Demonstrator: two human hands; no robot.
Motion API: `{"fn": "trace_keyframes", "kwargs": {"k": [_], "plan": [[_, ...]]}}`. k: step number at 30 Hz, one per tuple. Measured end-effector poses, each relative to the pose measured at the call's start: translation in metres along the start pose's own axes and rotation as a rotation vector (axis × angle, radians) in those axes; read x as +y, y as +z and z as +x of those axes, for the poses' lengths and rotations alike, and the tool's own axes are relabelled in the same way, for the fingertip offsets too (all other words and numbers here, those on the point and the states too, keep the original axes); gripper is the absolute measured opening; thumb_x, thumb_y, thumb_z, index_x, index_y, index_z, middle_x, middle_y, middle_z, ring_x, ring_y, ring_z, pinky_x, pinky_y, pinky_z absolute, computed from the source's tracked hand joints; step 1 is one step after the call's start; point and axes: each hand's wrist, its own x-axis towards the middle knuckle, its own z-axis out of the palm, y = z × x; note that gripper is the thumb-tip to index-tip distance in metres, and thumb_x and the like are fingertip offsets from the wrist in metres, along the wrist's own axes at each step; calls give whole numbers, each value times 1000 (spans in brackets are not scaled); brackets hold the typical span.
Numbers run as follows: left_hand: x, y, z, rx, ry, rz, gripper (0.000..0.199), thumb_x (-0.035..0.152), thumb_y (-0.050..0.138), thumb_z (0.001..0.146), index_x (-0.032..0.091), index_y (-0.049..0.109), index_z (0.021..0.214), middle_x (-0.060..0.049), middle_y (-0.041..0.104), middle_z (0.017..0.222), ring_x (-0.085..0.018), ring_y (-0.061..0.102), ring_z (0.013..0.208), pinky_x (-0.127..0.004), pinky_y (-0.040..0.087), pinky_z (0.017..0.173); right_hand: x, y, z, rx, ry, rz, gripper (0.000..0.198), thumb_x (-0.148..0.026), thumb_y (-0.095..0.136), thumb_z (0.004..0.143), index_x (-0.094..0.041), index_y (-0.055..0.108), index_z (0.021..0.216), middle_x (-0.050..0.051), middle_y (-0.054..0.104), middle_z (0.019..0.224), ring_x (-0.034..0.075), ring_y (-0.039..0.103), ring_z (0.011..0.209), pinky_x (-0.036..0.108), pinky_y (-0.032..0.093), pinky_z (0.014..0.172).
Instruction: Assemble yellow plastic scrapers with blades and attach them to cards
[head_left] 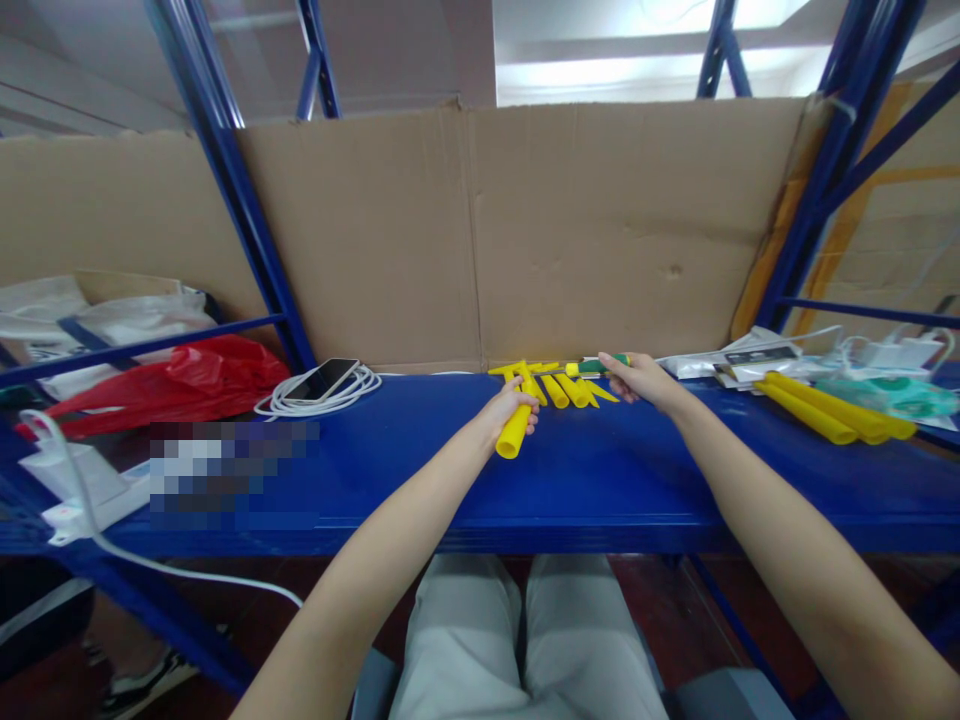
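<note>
Your left hand (504,408), palm down over the middle of the blue surface (420,475), has its grip closed round a yellow tube (512,437); the round end of the tube sticks out below your fingers, facing you. Your right hand (634,380), off to the right of it, has its grip curled round the rear of a screwdriver (587,369) with a green and yellow handle. Its shaft lies nearly level and points left, towards the tube; whether the tip touches it, you cannot tell from here. Between and behind your hands, close to the cardboard panel (367,240), lie loose yellow pieces (556,392), some rounded like tubes, some ending in flat points. Well off to your right, three yellow tubes (806,412) lie side by side on the surface, ends towards you, with pale green plastic (889,397) next to them and white packets (757,355) behind. To your left, a phone (322,380) rests tilted on a coiled white cable (371,382); past it, a crumpled red bag (187,378), and nearer you a white power strip (97,510) at the left end. Both of your forearms are bare and reach forward above the surface, your knees below its front edge.
</note>
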Motion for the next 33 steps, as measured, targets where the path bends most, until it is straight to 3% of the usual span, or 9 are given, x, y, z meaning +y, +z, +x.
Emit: {"fn": "trace_keyframes", "kwargs": {"k": [3, 8, 10, 15, 19, 22, 30, 33], "plan": [[0, 1, -1, -4, -9, 0, 76, 6, 48, 75, 29, 13, 138, 6, 43, 61, -5, 40, 37, -15, 33, 37, 0, 2, 0, 40, 58, 5, 51, -68, 44, 77, -19, 42, 61, -1, 47, 41, 7, 42, 30, 19, 28, 29], [1, 3, -4, 33, -1, 7, 78, 2, 42, 74, 31, 9, 138, 6, 44, 61, -7, 42, 38, -15, 33, 37, -2, 2, -2, -59, -36, 192, 45, -61, 64, 67, -21, 44, 73, -6, 49, 50, 7, 45, 35, 18, 31, 31], [2, 3, -4, 32, -1, 9, 77, 3, 43, 74, 31, 10, 138, 6, 44, 61, -6, 42, 37, -15, 34, 37, -1, 1, -1, -77, -54, 163, 44, -60, 63, 69, -20, 43, 68, -7, 44, 44, 6, 40, 33, 18, 30, 31], [3, 3, -5, 9, -16, 23, 74, 4, 43, 76, 30, 12, 137, 6, 43, 61, -6, 40, 37, -15, 34, 37, 0, 3, 0, 45, 18, -4, 50, -64, 46, 79, -20, 39, 57, -3, 42, 38, 5, 36, 29, 19, 25, 30], [3, 3, -4, 34, -7, 23, 72, 3, 40, 76, 30, 12, 137, 6, 43, 61, -6, 40, 38, -15, 33, 37, -1, 6, -3, 33, 6, 93, 40, -57, 57, 76, -20, 42, 78, -6, 47, 44, 7, 40, 32, 17, 27, 32], [2, 3, -3, 45, 2, 13, 73, 3, 41, 76, 30, 10, 137, 6, 42, 61, -6, 40, 37, -14, 33, 37, -1, 7, -5, -9, -61, 140, 44, -50, 68, 69, -22, 38, 86, -12, 42, 41, 6, 37, 32, 17, 28, 34], [4, 6, -7, 28, -17, 16, 71, 2, 38, 77, 29, 12, 137, 6, 41, 60, -6, 40, 37, -14, 32, 36, 2, 6, 1, 161, -78, -94, 47, -63, 51, 76, -20, 39, 61, -5, 43, 40, 6, 37, 33, 19, 29, 35], [4, 6, -8, 39, -12, 7, 71, 1, 38, 77, 28, 13, 138, 6, 42, 60, -6, 40, 36, -14, 31, 36, 2, 8, 0, 133, -68, -21, 41, -60, 52, 77, -21, 40, 71, -7, 44, 43, 6, 37, 32, 19, 28, 34]]}}
